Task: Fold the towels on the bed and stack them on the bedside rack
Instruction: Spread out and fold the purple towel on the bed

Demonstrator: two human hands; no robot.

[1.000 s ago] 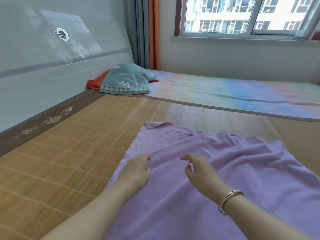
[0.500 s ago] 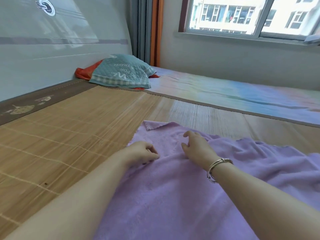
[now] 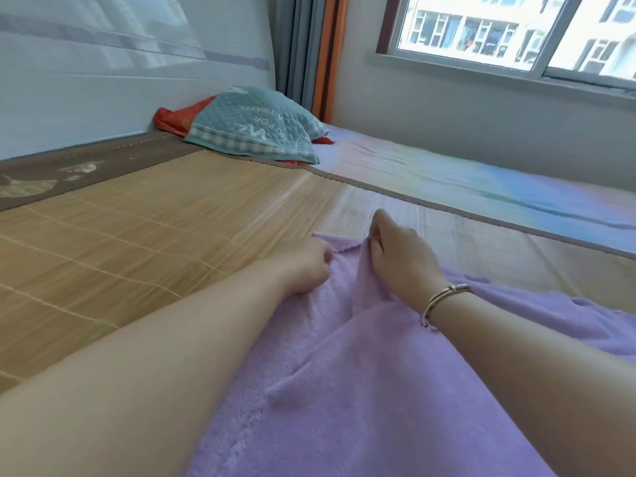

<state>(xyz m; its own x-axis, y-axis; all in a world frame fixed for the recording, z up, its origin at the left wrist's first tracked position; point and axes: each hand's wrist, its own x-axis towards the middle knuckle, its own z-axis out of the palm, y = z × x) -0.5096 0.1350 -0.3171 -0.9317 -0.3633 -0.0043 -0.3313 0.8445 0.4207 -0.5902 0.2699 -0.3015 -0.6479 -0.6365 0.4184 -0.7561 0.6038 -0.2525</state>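
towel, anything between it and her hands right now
Nothing visible. Both hands are already on the towel at its far edge: the left hand grips it near the corner, the right hand pinches the edge beside it. The rack is out of view.

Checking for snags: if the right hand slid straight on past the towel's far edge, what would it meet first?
Probably only bare bamboo mat, then the mat's brown border beside the pastel sheet. The right hand grips the towel edge; depth is uncertain.
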